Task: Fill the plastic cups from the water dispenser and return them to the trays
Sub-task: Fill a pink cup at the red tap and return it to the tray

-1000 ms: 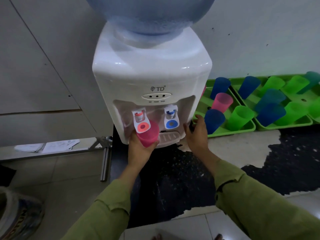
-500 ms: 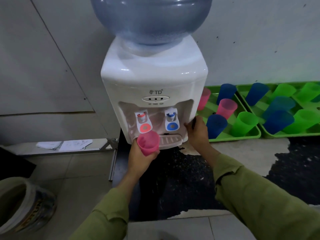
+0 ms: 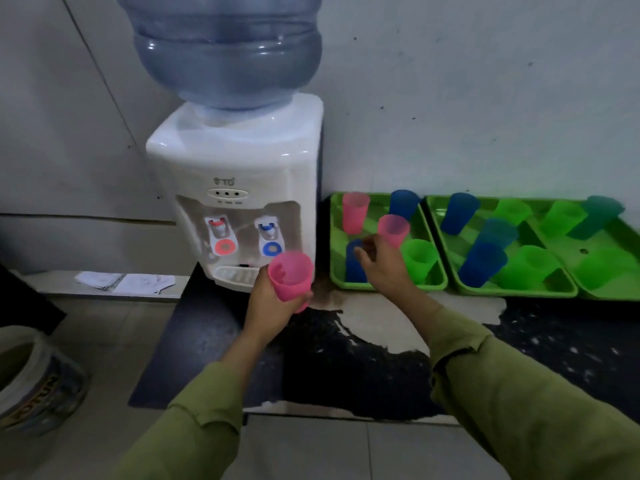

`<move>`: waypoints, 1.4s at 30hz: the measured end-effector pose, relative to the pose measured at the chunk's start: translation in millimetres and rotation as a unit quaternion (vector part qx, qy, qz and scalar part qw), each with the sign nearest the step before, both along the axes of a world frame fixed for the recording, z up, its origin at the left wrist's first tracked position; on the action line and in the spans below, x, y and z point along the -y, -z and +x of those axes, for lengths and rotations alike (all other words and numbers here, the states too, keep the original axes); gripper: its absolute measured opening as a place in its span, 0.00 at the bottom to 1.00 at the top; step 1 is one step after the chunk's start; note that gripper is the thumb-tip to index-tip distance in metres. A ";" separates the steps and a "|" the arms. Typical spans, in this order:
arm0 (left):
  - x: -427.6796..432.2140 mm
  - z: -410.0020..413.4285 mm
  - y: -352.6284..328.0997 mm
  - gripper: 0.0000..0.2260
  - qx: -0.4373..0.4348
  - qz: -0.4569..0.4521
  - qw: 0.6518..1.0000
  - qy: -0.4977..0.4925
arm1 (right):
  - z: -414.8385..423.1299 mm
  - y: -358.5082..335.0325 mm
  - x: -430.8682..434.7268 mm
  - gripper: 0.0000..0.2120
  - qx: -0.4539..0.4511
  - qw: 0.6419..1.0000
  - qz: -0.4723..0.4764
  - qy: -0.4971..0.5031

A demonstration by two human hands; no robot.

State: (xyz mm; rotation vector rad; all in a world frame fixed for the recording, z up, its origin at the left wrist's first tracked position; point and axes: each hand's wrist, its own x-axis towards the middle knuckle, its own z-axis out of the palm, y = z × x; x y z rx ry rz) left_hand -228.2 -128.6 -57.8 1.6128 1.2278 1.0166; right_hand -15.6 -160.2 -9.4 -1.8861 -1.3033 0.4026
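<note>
My left hand grips a pink cup, held upright in front of the drip grille of the white water dispenser, below and right of the blue tap. My right hand hovers over the left green tray with fingers loosely curled and nothing in them. It partly hides a blue cup and sits just below a pink cup. Another pink cup stands at the tray's back left.
Two more green trays to the right hold several blue and green cups. A large blue water bottle tops the dispenser. A paint bucket stands at the lower left, papers lie left of the dispenser, and the black mat is worn.
My left hand drew the pink cup away from the red tap, down and to the right. My right hand left the dispenser's side and moved over the left tray.
</note>
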 end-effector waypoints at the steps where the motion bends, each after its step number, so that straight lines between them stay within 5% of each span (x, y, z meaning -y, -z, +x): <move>1: 6.2 11.7 -5.8 0.34 -0.001 0.010 1.000 0.001 | 9.8 -3.5 10.4 0.13 0.000 1.000 0.004 -0.001; 16: 82.5 236.0 -55.4 0.34 0.022 0.056 0.988 0.141 | 212.0 -12.4 154.6 0.17 0.069 0.993 -0.031 0.086; 42: 61.2 576.6 -63.7 0.37 -0.019 0.073 0.977 0.200 | 546.6 -14.8 157.8 0.16 0.117 0.979 -0.028 0.165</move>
